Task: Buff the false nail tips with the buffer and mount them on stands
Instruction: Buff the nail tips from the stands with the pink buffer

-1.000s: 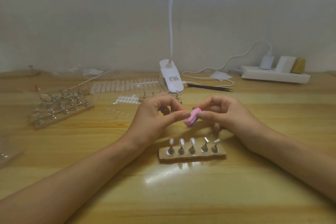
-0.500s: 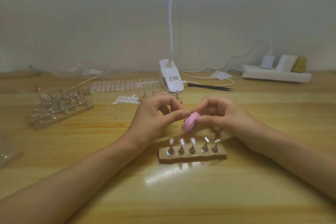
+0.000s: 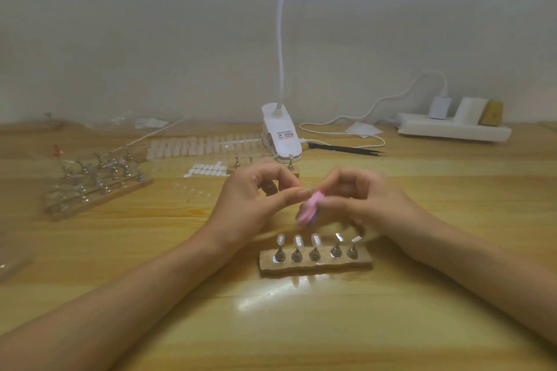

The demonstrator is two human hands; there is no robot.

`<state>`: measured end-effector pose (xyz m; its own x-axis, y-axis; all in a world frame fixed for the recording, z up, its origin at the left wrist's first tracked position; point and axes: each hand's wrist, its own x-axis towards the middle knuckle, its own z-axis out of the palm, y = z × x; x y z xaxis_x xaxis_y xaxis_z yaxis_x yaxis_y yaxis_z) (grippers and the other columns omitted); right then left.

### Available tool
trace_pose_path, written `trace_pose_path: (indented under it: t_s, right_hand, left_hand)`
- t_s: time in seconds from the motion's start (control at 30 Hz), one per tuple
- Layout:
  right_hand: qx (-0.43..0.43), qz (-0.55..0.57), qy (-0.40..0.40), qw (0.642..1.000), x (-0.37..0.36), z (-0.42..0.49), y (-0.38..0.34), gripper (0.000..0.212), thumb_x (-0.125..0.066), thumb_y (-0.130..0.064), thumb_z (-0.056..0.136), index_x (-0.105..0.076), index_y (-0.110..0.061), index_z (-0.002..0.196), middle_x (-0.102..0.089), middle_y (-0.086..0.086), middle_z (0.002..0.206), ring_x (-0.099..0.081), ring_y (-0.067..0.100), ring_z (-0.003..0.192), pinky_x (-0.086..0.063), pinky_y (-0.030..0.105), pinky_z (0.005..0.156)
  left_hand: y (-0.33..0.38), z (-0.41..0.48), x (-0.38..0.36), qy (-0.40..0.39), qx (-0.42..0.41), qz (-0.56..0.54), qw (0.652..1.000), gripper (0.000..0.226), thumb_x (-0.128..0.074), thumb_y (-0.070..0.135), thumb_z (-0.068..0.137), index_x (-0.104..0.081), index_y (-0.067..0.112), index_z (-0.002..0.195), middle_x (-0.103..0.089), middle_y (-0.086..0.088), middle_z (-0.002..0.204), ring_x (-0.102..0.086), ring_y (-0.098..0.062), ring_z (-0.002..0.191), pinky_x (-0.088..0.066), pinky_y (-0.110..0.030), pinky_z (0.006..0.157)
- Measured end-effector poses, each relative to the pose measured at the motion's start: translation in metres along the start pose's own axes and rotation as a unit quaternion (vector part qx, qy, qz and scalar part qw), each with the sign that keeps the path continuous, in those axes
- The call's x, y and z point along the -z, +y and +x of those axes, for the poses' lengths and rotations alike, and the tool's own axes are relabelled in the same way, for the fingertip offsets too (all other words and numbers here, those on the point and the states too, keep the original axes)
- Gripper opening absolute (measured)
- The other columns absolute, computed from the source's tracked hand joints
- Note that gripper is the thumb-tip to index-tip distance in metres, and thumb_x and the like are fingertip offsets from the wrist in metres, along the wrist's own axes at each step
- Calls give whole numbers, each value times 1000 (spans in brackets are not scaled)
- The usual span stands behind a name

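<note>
Where the two hands meet above the table (image 3: pixel 301 325), the right hand (image 3: pixel 370 202) keeps its grip pinched on a pink buffer (image 3: pixel 310 208), thumb against fingers; both are blurred. The left hand (image 3: pixel 256 199) has its grip pressed together, thumb tip to forefinger tip, touching the buffer's upper end. Whether a nail tip sits in that pinch cannot be told. Just in front of the hands stands a wooden stand (image 3: pixel 316 263) with five metal pegs in a row. The three left pegs carry false nail tips (image 3: pixel 298 240); the two right pegs end in small tilted plates. Spare stands (image 3: pixel 99 187) lie far left. Behind the hands are a strip of nail tips (image 3: pixel 205 144), a clip lamp (image 3: pixel 281 135), black tweezers (image 3: pixel 346 148) and a power strip (image 3: pixel 452 129).
</note>
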<state>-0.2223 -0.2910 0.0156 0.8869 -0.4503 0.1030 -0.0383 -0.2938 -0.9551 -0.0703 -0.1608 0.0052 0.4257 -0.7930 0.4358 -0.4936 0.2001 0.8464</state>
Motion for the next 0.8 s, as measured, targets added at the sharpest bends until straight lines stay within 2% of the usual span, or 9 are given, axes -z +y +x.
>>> trace_pose_path:
  t_s: [0.07, 0.17, 0.27, 0.37, 0.43, 0.47, 0.57, 0.67, 0.8]
  right_hand:
    - [0, 10, 23, 1000, 3, 1, 0, 12, -73, -18, 86, -64, -12, 93, -78, 6, 96, -69, 28, 85, -44, 26, 56]
    - [-6, -9, -15, 1000, 2, 1, 0, 17, -76, -23, 81, -65, -14, 92, -78, 5, 96, -70, 35, 85, -45, 38, 65]
    - [-3, 12, 17, 1000, 3, 2, 2, 24, -75, -31, 74, -66, -16, 91, -78, 2, 94, -67, 18, 73, -40, 31, 63]
    - [3, 25, -21, 999, 3, 3, 2, 20, -76, -24, 77, -66, -14, 91, -78, 10, 97, -71, 37, 82, -46, 32, 68]
    - [2, 31, 10, 999, 4, 3, 3, 20, -75, -26, 76, -66, -16, 91, -78, 6, 96, -70, 19, 75, -46, 21, 57]
    - [-4, 32, 20, 999, 5, 3, 3, 21, -75, -27, 76, -66, -16, 91, -78, 5, 96, -68, 15, 75, -45, 22, 57]
    - [-9, 22, -29, 999, 3, 3, 3, 22, -77, -27, 75, -66, -15, 90, -77, 11, 98, -71, 36, 87, -44, 35, 66]
    - [-4, 21, 21, 1000, 4, 3, 2, 20, -75, -30, 75, -67, -19, 88, -78, 3, 95, -66, 14, 76, -37, 23, 52]
    - [-5, 14, -27, 1000, 3, 3, 2, 15, -77, -24, 78, -67, -18, 87, -78, 8, 96, -71, 19, 82, -46, 24, 55]
  left_hand:
    - [0, 0, 1, 0, 1, 3, 1000, 20, -74, 43, 66, -70, 23, 67, -62, 18, 71, -50, 2, 65, -42, -11, 66]
    - [1, 0, 0, 3, 0, 1, 1000, 21, -74, 42, 66, -70, 22, 68, -62, 17, 71, -51, 1, 65, -43, -12, 66]
    - [2, 0, 0, 5, 9, -2, 1000, 24, -75, 41, 65, -71, 18, 69, -62, 17, 71, -50, 2, 65, -43, -11, 66]
    - [3, -1, 0, 1, 1, -4, 1000, 25, -74, 42, 65, -70, 17, 69, -62, 17, 71, -52, 2, 66, -44, -12, 66]
    - [3, -1, -1, 1, 2, -4, 1000, 24, -74, 40, 66, -71, 17, 69, -62, 17, 71, -51, 3, 66, -43, -11, 66]
    - [3, 0, -1, 2, 3, -4, 1000, 23, -74, 40, 67, -71, 17, 69, -62, 16, 71, -51, 3, 66, -42, -11, 66]
    - [3, 0, -1, 3, 1, -7, 1000, 19, -74, 40, 66, -70, 21, 67, -62, 14, 72, -50, 1, 65, -42, -12, 66]
    - [2, 0, 0, 1, 3, -7, 1000, 21, -74, 40, 67, -70, 19, 68, -61, 17, 71, -48, 1, 64, -41, -11, 65]
    - [2, 0, 0, 0, 2, -3, 1000, 18, -75, 41, 66, -69, 23, 67, -62, 15, 72, -49, -1, 65, -42, -13, 66]
